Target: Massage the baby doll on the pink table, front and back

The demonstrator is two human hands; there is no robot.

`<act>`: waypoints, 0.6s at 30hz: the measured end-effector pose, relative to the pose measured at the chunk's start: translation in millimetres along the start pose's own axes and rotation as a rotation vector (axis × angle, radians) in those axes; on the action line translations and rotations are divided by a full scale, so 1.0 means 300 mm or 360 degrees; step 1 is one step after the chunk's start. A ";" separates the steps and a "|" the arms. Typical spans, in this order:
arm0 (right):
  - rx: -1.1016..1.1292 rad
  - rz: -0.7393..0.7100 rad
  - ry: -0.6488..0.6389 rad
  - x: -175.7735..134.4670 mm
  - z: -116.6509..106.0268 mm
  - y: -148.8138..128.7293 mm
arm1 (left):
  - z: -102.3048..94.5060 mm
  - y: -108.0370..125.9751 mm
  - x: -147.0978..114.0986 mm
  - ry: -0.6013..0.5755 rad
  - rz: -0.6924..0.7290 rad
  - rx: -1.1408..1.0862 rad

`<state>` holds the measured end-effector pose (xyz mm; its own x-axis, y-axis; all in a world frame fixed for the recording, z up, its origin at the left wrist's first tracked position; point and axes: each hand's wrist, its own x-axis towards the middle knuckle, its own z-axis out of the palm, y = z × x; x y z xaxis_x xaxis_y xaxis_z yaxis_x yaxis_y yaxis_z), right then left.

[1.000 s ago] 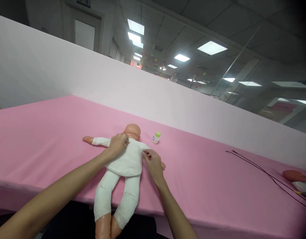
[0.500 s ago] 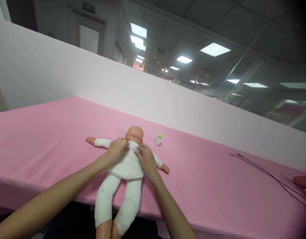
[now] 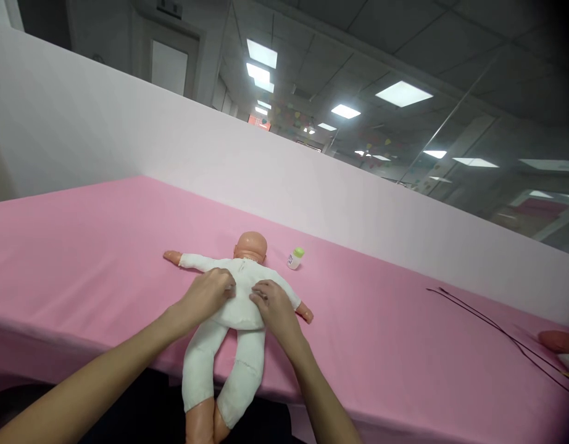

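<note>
A baby doll (image 3: 240, 311) in white clothing lies face down on the pink-covered table, its head away from me and its arms spread. My left hand (image 3: 210, 291) rests at the left side of its back with the fingers curled in. Whether those fingers grip any cloth is hidden. On the right side of the back, my right hand (image 3: 273, 302) has its fingers bent but loosely apart, touching the doll. Bare back shows between both hands. The doll's feet hang past the near table edge.
A small bottle (image 3: 295, 258) with a green cap stands right of the doll's head. Thin black cords (image 3: 488, 320) run across the right of the pink table cover (image 3: 381, 345). An orange-red object (image 3: 558, 341) lies at the right edge. A white partition (image 3: 275, 166) borders the back.
Both my hands have moved down the doll's back, from near its shoulders toward the middle. The upper back and collar now show. The view has shifted slightly.
</note>
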<state>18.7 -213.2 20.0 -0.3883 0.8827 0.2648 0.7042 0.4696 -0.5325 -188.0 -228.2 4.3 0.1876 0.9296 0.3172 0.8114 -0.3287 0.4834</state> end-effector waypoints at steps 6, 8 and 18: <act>-0.0214 -0.0022 -0.0053 -0.093 0.073 -0.014 | 0.041 -0.024 -0.100 0.0040 -0.0030 0.0039; -0.0435 -0.0009 0.0002 -0.085 0.112 -0.014 | 0.064 -0.019 -0.087 0.0064 -0.0081 0.0086; -0.0306 -0.0264 0.0185 -0.201 0.117 -0.011 | 0.025 0.020 -0.202 -0.0017 -0.0084 0.0210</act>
<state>18.8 -268.6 -22.5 -0.4445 0.7848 0.4319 0.7412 0.5930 -0.3147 -190.4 -285.2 -17.9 0.1484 0.9469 0.2851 0.8859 -0.2554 0.3871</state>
